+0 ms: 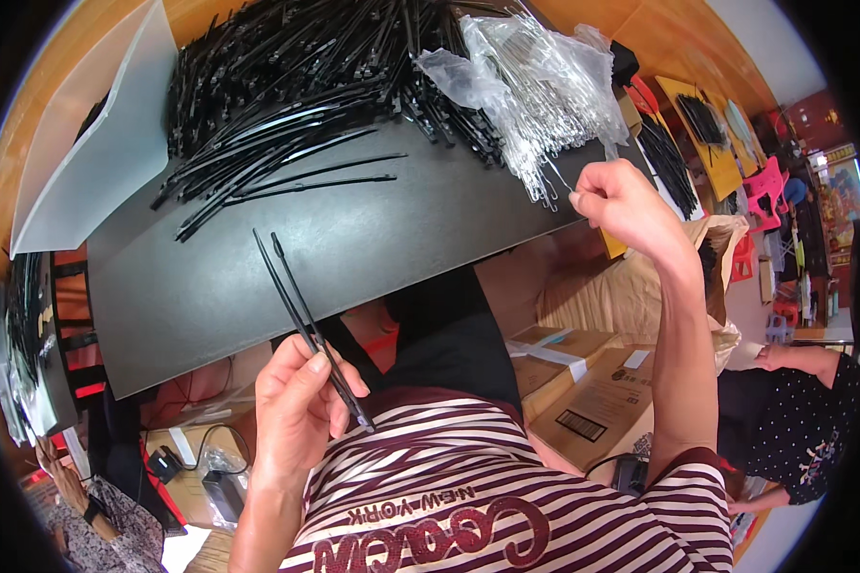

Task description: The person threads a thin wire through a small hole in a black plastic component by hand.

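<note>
Holding two slim black strips (285, 289) in your left hand (306, 393): thumb and fingers closed on their lower part, the far ends pointing away from you, over the dark table (373, 229). Your right hand (626, 205), by the table's right side, pinches a thin silver wire piece (558, 173) between thumb and forefinger, just beside the silver bundle (545, 110). Clear plastic bag (594, 65) partly around that bundle. Black pile (287, 72) to its left, some strips spread toward you.

Left fingers (302, 384) pinch black strips (305, 326); right fingers (591, 204) grip wire (557, 174) near silver bundle (554, 100).
</note>
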`<move>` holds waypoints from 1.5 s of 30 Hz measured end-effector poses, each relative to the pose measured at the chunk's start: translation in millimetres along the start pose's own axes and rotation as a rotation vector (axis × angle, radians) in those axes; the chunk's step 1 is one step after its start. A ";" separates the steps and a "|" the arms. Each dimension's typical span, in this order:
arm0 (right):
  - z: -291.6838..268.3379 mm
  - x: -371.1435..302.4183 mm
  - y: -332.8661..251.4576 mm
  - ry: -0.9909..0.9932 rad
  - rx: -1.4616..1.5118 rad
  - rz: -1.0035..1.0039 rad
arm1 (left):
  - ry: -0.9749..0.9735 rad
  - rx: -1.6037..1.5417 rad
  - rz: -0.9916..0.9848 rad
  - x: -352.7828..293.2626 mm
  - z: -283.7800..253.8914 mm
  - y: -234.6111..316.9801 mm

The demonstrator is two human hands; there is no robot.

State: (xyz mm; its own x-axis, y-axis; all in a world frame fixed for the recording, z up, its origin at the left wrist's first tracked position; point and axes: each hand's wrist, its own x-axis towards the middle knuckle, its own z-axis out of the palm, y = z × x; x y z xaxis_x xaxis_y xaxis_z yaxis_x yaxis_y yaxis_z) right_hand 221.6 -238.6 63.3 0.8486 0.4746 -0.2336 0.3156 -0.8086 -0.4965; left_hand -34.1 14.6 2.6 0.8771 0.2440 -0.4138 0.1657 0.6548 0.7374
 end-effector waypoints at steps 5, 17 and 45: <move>1.6 6.3 -5.3 0.091 -0.109 -0.033 | 0.000 -0.001 0.000 -0.1 -1.4 -0.8; -14.9 5.4 -7.5 0.028 -0.228 -0.073 | 0.048 0.074 0.013 -6.2 2.4 2.5; 152.5 -26.4 -143.9 -0.557 1.486 -0.056 | 0.035 0.136 0.099 -2.3 -9.4 34.6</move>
State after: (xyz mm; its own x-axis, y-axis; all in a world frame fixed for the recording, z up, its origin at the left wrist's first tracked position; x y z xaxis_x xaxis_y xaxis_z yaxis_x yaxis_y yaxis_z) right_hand 89.0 -81.7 13.4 0.4901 0.8235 -0.2858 -0.6216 0.1003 -0.7769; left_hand -34.6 43.4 24.1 0.8764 0.3288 -0.3519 0.1406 0.5243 0.8398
